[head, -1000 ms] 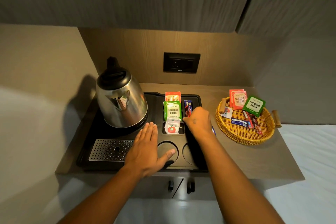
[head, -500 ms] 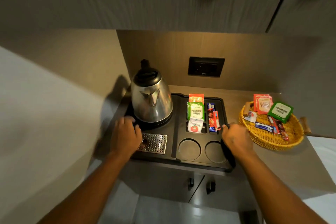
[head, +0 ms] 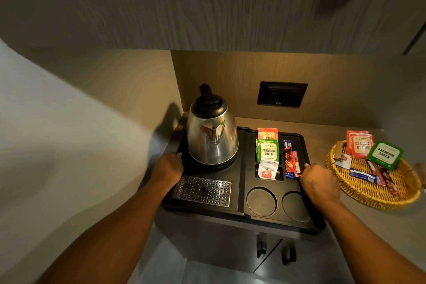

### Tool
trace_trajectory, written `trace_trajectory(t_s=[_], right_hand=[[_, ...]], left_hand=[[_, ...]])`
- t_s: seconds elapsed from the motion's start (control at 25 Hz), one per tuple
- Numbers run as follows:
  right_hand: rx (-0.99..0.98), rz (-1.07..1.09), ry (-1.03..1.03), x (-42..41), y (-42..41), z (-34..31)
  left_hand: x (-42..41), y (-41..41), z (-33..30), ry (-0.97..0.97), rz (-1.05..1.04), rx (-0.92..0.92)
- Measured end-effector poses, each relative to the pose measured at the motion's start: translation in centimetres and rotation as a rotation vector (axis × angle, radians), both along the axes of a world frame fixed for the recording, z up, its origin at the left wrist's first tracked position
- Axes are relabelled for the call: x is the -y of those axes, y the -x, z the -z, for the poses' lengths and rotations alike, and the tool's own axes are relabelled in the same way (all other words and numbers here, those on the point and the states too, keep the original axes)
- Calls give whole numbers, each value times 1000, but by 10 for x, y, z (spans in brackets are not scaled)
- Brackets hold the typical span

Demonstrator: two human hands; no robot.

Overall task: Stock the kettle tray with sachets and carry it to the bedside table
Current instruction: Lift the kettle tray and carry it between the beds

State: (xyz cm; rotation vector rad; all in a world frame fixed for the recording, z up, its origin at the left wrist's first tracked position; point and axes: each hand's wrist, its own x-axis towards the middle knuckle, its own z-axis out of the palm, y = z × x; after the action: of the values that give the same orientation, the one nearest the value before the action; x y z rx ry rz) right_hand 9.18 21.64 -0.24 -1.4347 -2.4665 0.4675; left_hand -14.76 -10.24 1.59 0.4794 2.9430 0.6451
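Observation:
The black kettle tray sits on a counter, with a steel kettle on its left half. Its right half holds upright sachets: an orange one at the back, a green "Premium Green" sachet, a white sachet in front, and thin red and blue stick sachets. My left hand grips the tray's left edge beside the kettle. My right hand grips the tray's right edge next to the stick sachets. A perforated metal drip grate and two round cup recesses lie at the tray's front.
A wicker basket with more sachets stands to the right on the counter. A black wall socket is behind the tray. Cabinet doors with dark handles are below the counter, an overhead cabinet above, and a wall at the left.
My left hand left the tray's middle and took the left edge. My right hand left the sachets and took the right edge. The view shifted so the tray appears further right.

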Motion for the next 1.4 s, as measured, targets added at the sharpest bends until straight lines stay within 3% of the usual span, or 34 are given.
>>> trace_trajectory(t_s=[0.2,0.36,0.64,0.92,1.12,1.4], right_hand=[[46,25,1,7,-2,-11],[-21,87,-58,3,-12,-48],[-71,277,-44,-15,-130,-98],[-98,611,-161,23,-419,-124],[-96,923,-133,98,-627,-119],[-95,1359,-132,161,-884,-114]], left_hand=[[1,8,-16,139,21,-64],[-4,3,-44,131,13,-59],[-63,-63,-105,108,249,-181],[-167,-274,-111,73,604,-146],[-231,-460,-111,0,1004,-195],[-321,-758,-100,-30,1377,-161]])
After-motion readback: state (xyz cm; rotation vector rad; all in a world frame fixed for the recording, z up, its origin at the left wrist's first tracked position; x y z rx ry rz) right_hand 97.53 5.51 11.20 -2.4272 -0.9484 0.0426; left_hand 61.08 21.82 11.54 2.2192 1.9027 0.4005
